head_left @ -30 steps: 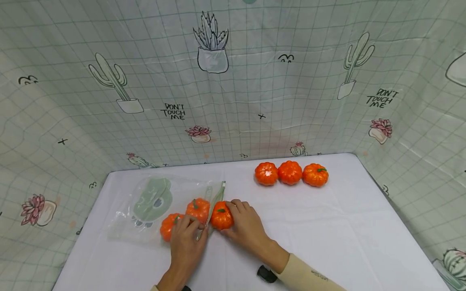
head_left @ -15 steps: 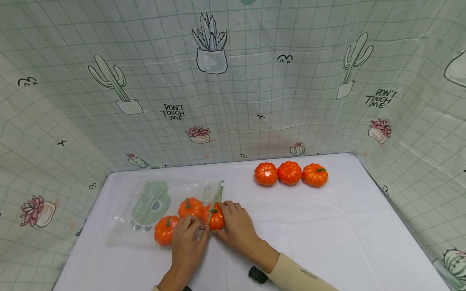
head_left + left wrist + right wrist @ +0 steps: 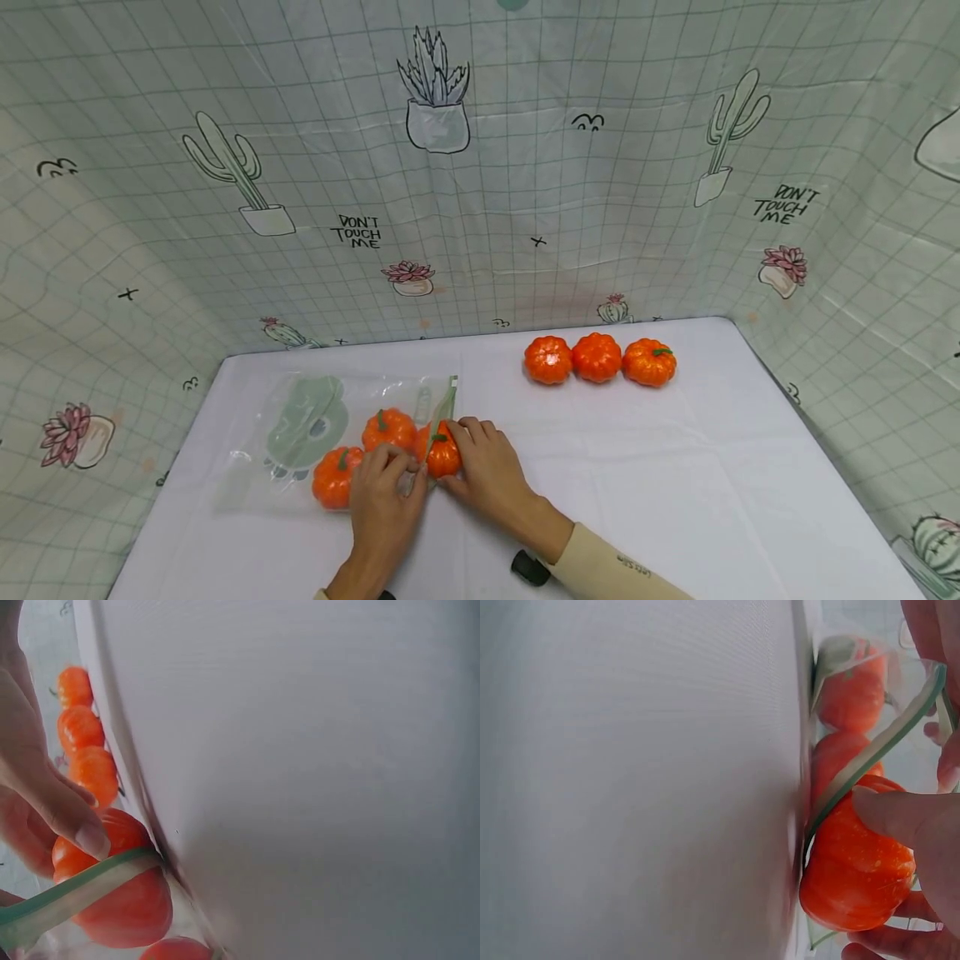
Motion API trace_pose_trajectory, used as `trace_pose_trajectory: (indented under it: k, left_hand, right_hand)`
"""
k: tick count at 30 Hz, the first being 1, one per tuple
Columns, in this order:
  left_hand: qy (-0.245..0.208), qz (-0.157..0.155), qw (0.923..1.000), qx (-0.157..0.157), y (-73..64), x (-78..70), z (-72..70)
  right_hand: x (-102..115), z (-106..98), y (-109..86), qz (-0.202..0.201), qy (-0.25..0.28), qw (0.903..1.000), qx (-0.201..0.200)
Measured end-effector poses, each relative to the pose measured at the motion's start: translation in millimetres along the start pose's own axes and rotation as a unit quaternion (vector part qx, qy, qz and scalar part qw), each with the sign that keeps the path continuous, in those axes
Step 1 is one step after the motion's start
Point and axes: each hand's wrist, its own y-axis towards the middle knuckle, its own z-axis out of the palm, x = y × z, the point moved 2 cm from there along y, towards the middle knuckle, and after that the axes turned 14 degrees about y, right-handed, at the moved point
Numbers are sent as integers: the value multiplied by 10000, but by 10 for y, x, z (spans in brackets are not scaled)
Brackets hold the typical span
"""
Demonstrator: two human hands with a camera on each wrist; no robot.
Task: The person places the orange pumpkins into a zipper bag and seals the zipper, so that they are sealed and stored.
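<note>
A clear zip bag [image 3: 307, 425] with a green print lies on the left of the table in the head view. Inside are two small orange pumpkins [image 3: 334, 480] with green stems. My left hand [image 3: 386, 508] pinches the near side of the bag's mouth. My right hand [image 3: 491, 467] grips another small pumpkin [image 3: 444, 454] between thumb and fingers, partly inside the mouth. In the right wrist view, the green-edged bag rim [image 3: 885, 746] crosses over this pumpkin [image 3: 859, 862], with my right thumb on top. The left wrist view shows the same rim [image 3: 82, 889] across its middle.
Three more orange pumpkins [image 3: 597, 357] stand in a row at the back right of the white table [image 3: 660, 483]. A patterned cloth [image 3: 495, 192] hangs behind and beside the table. A black object [image 3: 530, 568] sits beside my right sleeve.
My right hand has moved left, taking its pumpkin from outside the bag's mouth to partly inside. The two pumpkins in the bag have shifted left, while my left hand keeps its hold.
</note>
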Motion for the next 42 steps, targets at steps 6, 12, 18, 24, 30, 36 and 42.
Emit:
trace_pose_trajectory:
  k: [6,12,18,24,30,36,42]
  left_hand:
    - [-32,-45,9999,-115,22,-2,-8]
    - [-21,51,10000,-66,29,-16,-1]
    - [58,94,9999,-25,25,-27,3]
    - [28,80,10000,42,36,-31,-6]
    - [45,92,9999,48,44,-28,-19]
    - [4,176,9998,-108,30,-38,-24]
    - [22,116,9999,-15,2,-44,-24]
  right_hand:
    - [3,0,-13,-71,30,9999,66]
    - [21,28,41,-113,-130,9998,27]
    - [14,40,56,33,-130,9998,124]
    - [-30,8,18,312,-13,9995,95]
    - [-19,12,26,372,-54,9993,17]
    - [29,79,108,469,-94,9988,142]
    - [48,98,122,613,-158,9976,267]
